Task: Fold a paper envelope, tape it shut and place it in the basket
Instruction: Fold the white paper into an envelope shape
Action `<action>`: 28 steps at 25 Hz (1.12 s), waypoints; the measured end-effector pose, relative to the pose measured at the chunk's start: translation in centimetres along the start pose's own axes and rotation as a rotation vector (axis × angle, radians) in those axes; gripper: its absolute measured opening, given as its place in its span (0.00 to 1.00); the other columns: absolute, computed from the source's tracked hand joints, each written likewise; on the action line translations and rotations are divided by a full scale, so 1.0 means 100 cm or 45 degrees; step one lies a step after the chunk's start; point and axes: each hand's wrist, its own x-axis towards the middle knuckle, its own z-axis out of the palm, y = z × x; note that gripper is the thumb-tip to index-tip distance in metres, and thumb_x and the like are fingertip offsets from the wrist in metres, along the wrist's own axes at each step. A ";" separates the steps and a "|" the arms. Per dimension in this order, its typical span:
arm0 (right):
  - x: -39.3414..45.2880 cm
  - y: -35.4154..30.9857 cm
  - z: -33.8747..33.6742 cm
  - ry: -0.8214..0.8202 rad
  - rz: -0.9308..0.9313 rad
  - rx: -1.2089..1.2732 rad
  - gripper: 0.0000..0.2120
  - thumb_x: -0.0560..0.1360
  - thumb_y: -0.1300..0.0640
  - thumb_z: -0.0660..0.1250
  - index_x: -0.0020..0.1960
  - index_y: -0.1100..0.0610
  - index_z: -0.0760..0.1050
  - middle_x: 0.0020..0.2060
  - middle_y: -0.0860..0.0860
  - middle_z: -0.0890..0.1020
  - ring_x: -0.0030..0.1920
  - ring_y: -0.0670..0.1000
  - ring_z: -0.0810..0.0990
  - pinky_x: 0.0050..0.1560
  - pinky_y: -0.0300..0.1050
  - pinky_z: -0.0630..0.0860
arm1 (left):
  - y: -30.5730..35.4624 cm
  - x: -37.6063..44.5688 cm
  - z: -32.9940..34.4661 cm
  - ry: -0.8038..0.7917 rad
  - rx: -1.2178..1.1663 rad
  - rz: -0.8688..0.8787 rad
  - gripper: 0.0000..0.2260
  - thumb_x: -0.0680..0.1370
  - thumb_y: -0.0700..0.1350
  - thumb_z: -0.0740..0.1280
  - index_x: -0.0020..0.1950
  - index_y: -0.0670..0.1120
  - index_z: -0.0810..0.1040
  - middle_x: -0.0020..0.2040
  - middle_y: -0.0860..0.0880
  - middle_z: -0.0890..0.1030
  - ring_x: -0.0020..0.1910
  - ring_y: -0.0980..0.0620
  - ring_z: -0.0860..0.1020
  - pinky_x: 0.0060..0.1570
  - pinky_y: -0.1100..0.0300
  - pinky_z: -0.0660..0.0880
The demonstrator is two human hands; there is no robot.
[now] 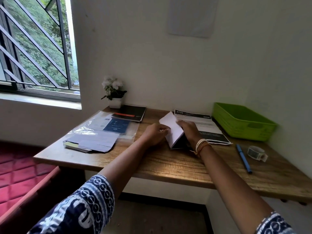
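A white folded paper (171, 129) stands tilted up off the wooden desk (168, 164), between my two hands. My left hand (154, 134) pinches its left edge with curled fingers. My right hand (189, 130) grips its right side from behind, fingers wrapped round the paper. A green plastic basket (243, 122) sits at the back right of the desk, nothing visible inside it. A roll of clear tape (256, 152) lies to the right of my right wrist, beside a blue pen (244, 158).
A printed sheet with black bands (206, 125) lies under my right hand. On the left are a plastic sleeve with papers (104, 127), a black notebook (133, 113), a book under loose paper (91, 142) and a small potted plant (114, 92).
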 end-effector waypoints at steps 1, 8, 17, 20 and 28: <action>0.001 0.001 -0.003 0.034 0.010 -0.051 0.08 0.74 0.59 0.66 0.37 0.61 0.75 0.37 0.58 0.78 0.39 0.55 0.76 0.37 0.43 0.69 | 0.000 0.000 0.000 -0.017 0.065 0.013 0.14 0.79 0.47 0.61 0.64 0.48 0.78 0.64 0.48 0.78 0.61 0.50 0.75 0.53 0.62 0.68; 0.003 0.009 -0.004 -0.022 -0.219 -0.865 0.18 0.74 0.56 0.67 0.62 0.61 0.77 0.58 0.59 0.80 0.57 0.58 0.78 0.49 0.42 0.70 | -0.003 0.003 0.003 -0.119 0.384 -0.063 0.18 0.80 0.47 0.59 0.70 0.53 0.70 0.72 0.48 0.69 0.70 0.47 0.68 0.70 0.47 0.63; 0.004 0.018 0.003 -0.198 -0.322 -1.418 0.18 0.79 0.58 0.59 0.68 0.52 0.73 0.61 0.58 0.70 0.63 0.60 0.71 0.65 0.54 0.70 | -0.002 0.002 0.003 -0.226 0.508 -0.081 0.20 0.81 0.50 0.56 0.74 0.52 0.63 0.76 0.50 0.60 0.74 0.47 0.60 0.73 0.44 0.56; -0.001 0.016 0.005 -0.146 -0.419 -1.339 0.16 0.77 0.59 0.61 0.64 0.55 0.77 0.59 0.57 0.73 0.62 0.58 0.73 0.63 0.51 0.72 | -0.003 0.002 0.001 -0.259 0.531 -0.097 0.20 0.81 0.50 0.57 0.74 0.52 0.64 0.74 0.47 0.65 0.73 0.46 0.64 0.71 0.47 0.60; -0.015 0.003 0.007 -0.499 -0.370 -1.183 0.18 0.77 0.44 0.60 0.57 0.54 0.79 0.50 0.55 0.83 0.46 0.51 0.79 0.43 0.41 0.73 | -0.015 0.007 -0.008 -0.240 0.572 -0.071 0.22 0.81 0.48 0.58 0.75 0.51 0.62 0.75 0.47 0.64 0.72 0.47 0.64 0.69 0.49 0.62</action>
